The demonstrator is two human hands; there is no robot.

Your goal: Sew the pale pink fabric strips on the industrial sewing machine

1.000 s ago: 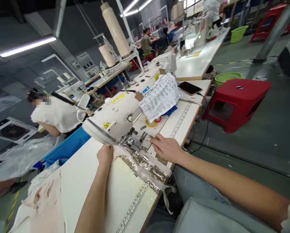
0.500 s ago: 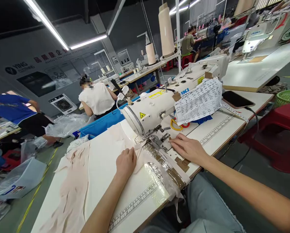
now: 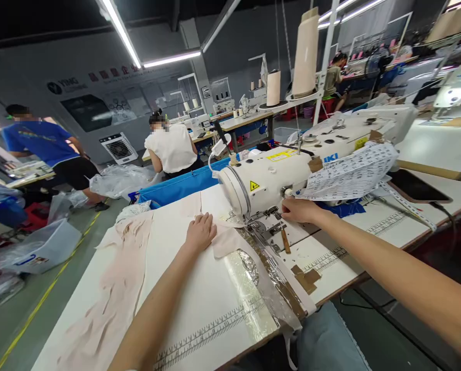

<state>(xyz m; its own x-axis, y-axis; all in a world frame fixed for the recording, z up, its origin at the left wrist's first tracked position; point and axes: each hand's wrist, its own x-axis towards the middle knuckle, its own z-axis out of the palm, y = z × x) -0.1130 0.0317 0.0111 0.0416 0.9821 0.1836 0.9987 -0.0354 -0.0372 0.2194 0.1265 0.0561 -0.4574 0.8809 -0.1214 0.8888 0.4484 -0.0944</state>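
My left hand (image 3: 201,232) lies flat on the white tabletop, fingers stretched forward against pale pink fabric (image 3: 230,241). That fabric runs from beside the machine's needle area toward the table's front edge. My right hand (image 3: 300,210) is raised against the head of the white sewing machine (image 3: 265,178), just below a small round knob (image 3: 288,192). Its fingers are curled, and whatever they grip is hidden. Under the hand, a slim piece with a brown handle (image 3: 286,241) rests near the metal needle plate (image 3: 267,232).
More pale pink fabric pieces (image 3: 122,268) lie on the table's left side. Handwritten paper (image 3: 349,172) hangs over the machine's front, with a phone (image 3: 419,185) and measuring tape (image 3: 408,206) beyond. Thread cones (image 3: 305,54) stand behind. Several people are nearby, one in a white top (image 3: 171,149).
My right hand has risen from beside the needle plate to the machine head. My left hand has moved slightly forward and flattened. The camera has turned left.
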